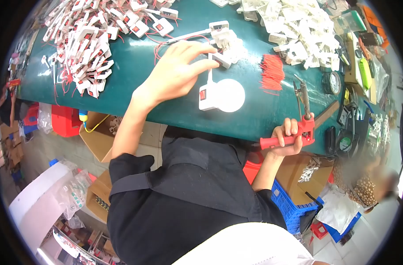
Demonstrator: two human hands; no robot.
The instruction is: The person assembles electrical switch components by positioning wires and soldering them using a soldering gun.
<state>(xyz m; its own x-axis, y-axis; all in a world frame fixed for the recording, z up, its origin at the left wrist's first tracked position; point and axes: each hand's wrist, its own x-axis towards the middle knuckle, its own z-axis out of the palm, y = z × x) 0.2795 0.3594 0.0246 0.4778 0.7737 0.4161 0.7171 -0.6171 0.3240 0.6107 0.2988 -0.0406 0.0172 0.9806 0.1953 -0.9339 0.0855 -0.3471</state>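
My left hand [177, 70] reaches over the green table, thumb and forefinger at a small white plastic part [221, 59] beside other white and clear parts. Whether it grips that part cannot be made out. Just below lies a white piece with a red switch [203, 95], next to a round white disc [230, 95]. At the table's front edge on the right, my right hand [289, 139] is wrapped round the red handle of a soldering-gun-like tool [305, 130], whose metal tip points up and away. A bundle of short red wires [272, 73] lies beyond it.
White pieces with red switches and wires are heaped [91, 44] at the left. White casings [294, 31] are piled at the back right. A tape roll [331, 82] and tools lie on the right. Below are cardboard boxes [97, 132] and a blue crate [289, 210]; another person [365, 183] is at right.
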